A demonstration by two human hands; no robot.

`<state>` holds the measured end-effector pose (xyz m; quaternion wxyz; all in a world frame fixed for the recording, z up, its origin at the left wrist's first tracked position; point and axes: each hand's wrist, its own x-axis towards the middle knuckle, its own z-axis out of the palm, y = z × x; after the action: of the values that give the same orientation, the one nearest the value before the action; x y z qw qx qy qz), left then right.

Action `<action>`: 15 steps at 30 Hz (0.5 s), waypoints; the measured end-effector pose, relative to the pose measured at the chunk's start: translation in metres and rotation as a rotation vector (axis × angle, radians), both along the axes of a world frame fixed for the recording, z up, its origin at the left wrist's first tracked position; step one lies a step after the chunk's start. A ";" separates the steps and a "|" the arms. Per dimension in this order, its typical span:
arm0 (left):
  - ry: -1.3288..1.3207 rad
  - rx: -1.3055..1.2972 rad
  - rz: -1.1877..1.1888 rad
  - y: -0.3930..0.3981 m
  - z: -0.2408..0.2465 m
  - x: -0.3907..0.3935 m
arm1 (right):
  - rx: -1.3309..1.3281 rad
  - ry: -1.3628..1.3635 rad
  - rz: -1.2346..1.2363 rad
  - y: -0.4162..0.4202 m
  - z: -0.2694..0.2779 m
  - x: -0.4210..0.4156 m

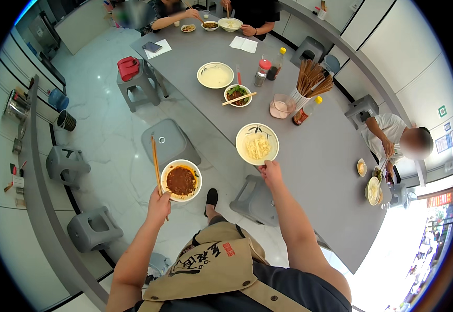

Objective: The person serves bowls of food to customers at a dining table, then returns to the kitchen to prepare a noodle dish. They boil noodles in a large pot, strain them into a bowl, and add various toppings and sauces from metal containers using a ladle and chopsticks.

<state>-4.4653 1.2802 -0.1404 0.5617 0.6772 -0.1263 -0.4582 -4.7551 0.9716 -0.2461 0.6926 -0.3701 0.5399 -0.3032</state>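
Observation:
My left hand grips a small white bowl of reddish-brown sauce with bits around its rim. Pinched in the same hand is a pair of wooden chopsticks, standing along the bowl's left side. Over the grey table's near edge, my right hand holds the rim of a larger cream bowl with a leaf pattern. Pale noodles lie inside it. Whether that bowl rests on the tabletop I cannot tell.
On the grey table stand a chopstick holder, sauce bottles, a pink plastic container, a bowl of broth and a small topped bowl. Grey stools flank it. Other people eat at the far end and right.

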 end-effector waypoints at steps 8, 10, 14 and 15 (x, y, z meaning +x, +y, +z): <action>0.067 0.016 -0.074 -0.066 0.000 0.028 | 0.004 -0.008 -0.115 -0.031 0.000 0.047; 0.083 0.018 -0.120 -0.091 0.004 0.030 | -0.007 0.023 -0.132 -0.037 -0.001 0.050; -0.127 -0.023 -0.293 -0.126 -0.009 0.036 | -0.350 0.307 -0.034 -0.029 0.022 0.061; -0.088 -0.038 -0.256 -0.132 -0.024 0.037 | -0.474 0.407 0.012 -0.019 0.060 0.073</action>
<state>-4.4288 1.1483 -0.1644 0.5054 0.6641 -0.2448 -0.4935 -4.6823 0.9522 -0.1858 0.4666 -0.5776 0.5794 -0.3361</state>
